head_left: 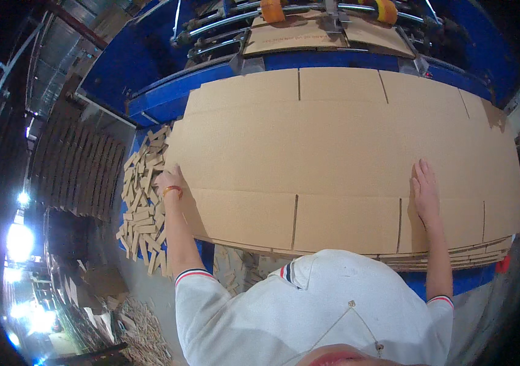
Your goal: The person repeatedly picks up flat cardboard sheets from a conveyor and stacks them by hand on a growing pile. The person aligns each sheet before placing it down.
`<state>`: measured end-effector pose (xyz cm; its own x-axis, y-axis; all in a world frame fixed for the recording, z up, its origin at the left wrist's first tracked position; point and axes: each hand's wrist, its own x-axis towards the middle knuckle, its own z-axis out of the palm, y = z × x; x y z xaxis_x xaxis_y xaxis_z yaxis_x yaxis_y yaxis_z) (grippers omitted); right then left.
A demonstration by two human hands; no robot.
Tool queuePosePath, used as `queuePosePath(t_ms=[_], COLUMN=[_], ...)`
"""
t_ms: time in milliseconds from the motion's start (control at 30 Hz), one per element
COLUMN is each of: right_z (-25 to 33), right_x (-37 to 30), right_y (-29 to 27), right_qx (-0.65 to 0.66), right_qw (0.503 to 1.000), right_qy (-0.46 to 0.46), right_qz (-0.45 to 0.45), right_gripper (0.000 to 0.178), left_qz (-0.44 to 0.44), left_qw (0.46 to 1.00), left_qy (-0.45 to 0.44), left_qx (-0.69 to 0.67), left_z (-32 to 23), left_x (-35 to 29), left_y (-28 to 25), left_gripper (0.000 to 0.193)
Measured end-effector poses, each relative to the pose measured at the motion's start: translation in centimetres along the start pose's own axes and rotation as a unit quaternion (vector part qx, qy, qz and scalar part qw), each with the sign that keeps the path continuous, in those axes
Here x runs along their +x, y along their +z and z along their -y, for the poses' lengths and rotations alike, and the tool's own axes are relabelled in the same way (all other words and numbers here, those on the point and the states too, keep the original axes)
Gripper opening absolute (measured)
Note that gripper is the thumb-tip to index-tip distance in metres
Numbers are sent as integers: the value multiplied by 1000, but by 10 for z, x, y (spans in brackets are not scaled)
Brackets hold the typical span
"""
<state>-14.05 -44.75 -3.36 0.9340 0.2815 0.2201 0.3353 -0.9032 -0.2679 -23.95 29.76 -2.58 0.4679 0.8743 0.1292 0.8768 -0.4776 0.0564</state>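
Note:
A wide brown cardboard sheet [345, 149], slotted along its near and far edges, lies on top of a stack in front of me. At its left edge is my left hand [169, 179], fingers bent and closed at the border; their tips are partly hidden. My right hand [426, 190] rests flat on the right part of the sheet, fingers stretched forward and holding nothing. Beside my left hand, small cardboard offcut strips [144, 226] are heaped along the stack's left side.
Beyond the sheet stands a blue machine [168, 91] with metal bars and orange rollers [272, 10]; more cardboard [296, 35] lies under them. Blue table surface [473, 277] shows below the stack's near right edge. Scraps [144, 329] litter the floor at lower left. Stacked cardboard [74, 165] stands farther left.

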Motion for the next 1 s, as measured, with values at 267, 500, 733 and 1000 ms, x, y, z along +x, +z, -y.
queuePosePath(t_ms=[267,500,733,1000], right_z=[14,16,19,27], right_x=[-1,-1,-5,-36], right_y=[-1,2,0,-7], right_qx=[-52,-55,-41,-22], right_qw=[996,995,994,994], right_qy=[37,41,38,69], right_qz=[-60,-79,-95,-78], right_gripper=[41,37,35,39], left_qz=[37,38,187,181], left_qw=[994,990,903,492], left_qy=[77,127,230,217], left_qx=[-68,-39,-311,-824], left_z=[-8,-3,-14,-19], left_x=[16,38,-1,-229], left_y=[-1,-61,-212,-179], left_gripper=[70,67,41,53])
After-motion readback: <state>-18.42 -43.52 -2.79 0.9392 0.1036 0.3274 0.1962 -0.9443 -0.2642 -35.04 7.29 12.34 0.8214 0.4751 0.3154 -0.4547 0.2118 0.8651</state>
